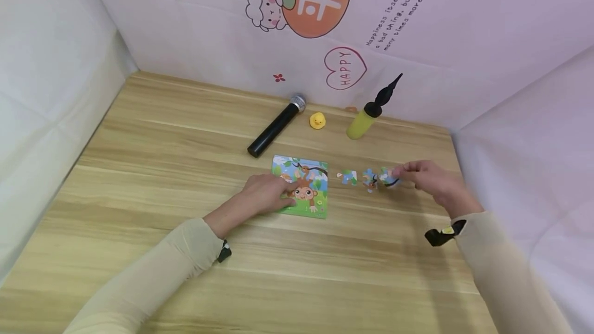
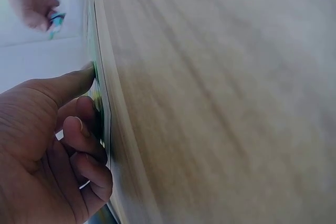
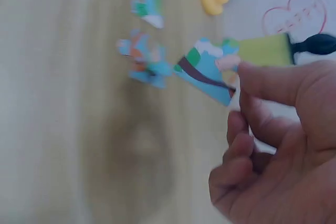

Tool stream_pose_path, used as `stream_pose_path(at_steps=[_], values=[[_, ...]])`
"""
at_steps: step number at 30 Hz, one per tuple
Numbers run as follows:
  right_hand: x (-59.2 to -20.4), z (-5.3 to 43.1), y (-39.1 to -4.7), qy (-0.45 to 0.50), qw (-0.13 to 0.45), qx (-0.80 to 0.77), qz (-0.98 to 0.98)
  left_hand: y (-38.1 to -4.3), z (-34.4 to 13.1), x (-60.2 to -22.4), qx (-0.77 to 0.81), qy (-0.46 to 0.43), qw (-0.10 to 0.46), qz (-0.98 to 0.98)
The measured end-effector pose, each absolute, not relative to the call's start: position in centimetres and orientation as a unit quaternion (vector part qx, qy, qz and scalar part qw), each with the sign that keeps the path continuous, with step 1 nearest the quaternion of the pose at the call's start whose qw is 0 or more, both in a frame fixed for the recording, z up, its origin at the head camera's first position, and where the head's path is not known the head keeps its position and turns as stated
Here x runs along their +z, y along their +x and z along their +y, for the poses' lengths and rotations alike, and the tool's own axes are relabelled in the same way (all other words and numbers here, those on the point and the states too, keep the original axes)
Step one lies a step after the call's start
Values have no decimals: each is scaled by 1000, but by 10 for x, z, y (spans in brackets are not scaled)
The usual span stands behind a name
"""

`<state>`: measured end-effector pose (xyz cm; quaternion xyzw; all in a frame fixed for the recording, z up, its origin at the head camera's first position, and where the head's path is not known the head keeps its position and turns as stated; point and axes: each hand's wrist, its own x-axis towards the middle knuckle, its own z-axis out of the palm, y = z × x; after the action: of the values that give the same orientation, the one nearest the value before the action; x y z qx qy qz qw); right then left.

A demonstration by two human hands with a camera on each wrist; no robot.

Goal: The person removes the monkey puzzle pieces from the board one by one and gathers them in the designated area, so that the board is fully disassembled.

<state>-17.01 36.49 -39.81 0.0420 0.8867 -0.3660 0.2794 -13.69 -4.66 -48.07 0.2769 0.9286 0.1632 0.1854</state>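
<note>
A square monkey jigsaw puzzle (image 1: 303,210) lies flat on the table. My left hand (image 1: 265,194) rests over its left side, thumb and bent fingers touching its face, as the left wrist view shows from low down. Between thumb and index finger, my right hand (image 1: 431,182) pinches a puzzle piece (image 3: 207,69) with blue sky, green leaves and a dark branch along it. In the right wrist view the piece is tilted above the tabletop. Two loose pieces lie to the right of the puzzle: a blue-and-white one (image 1: 348,177) and a blue-and-brown one (image 1: 369,180).
Behind the puzzle lie a black microphone (image 1: 275,129) and a small yellow rubber duck (image 1: 317,120). A yellow-green hand pump (image 1: 361,124) with a black top stands at the back right. White cloth walls (image 1: 199,30) with printed cartoons border the wooden table (image 1: 297,282).
</note>
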Motion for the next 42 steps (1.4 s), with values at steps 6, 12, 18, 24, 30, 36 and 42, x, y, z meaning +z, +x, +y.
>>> stream_pose_path(at_steps=[6, 12, 18, 24, 30, 36, 42], values=[[-430, 376, -159, 165, 262, -427, 850, -137, -46, -480, 161, 278, 188, 928], [-447, 374, -155, 200, 203, -408, 867, -136, -45, -480, 157, 277, 187, 929], [-455, 376, -150, 185, 169, -338, 907, -137, -44, -480, 162, 281, 186, 928], [-458, 376, -148, 152, 146, -293, 933, -136, -45, -478, 157, 278, 192, 928], [-460, 380, -147, 123, 118, -246, 954, -136, -46, -478, 160, 279, 189, 928], [-456, 372, -149, 90, 87, -231, 965, -138, -46, -480, 157, 280, 184, 929], [-442, 336, -155, 27, 57, -241, 968, -135, -48, -480, 163, 277, 178, 930]])
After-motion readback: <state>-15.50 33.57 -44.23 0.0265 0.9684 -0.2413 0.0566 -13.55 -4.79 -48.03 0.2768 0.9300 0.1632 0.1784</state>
